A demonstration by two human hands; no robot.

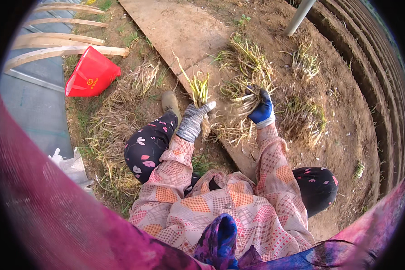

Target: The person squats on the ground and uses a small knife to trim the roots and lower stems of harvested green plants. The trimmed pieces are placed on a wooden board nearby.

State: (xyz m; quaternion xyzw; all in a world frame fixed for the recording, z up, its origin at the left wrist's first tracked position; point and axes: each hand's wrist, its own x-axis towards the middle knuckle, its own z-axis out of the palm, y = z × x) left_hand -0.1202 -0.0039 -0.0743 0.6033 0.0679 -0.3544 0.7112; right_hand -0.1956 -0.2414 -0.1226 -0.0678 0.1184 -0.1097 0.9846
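Observation:
My left hand (193,120), in a grey knit glove, is closed around a small bunch of green-yellow plants (199,88) whose leaves point away from me and whose stringy roots hang below the palm. To its right, my right hand (261,107), in a blue-coated glove, grips some pale plant stems with roots (244,104) at the near side of a loose plant pile (251,64). More uprooted plants (304,116) lie on the soil just right of that hand. A flat brown board (185,30) runs under the work between my knees.
Left of me lie a heap of dry plants (113,125), a red bag (94,76), curved wooden strips (67,51) and crumpled white plastic (72,165). A metal post (298,18) stands at the upper right, with furrowed soil (368,77) beyond. A small plant clump (305,62) lies near the post.

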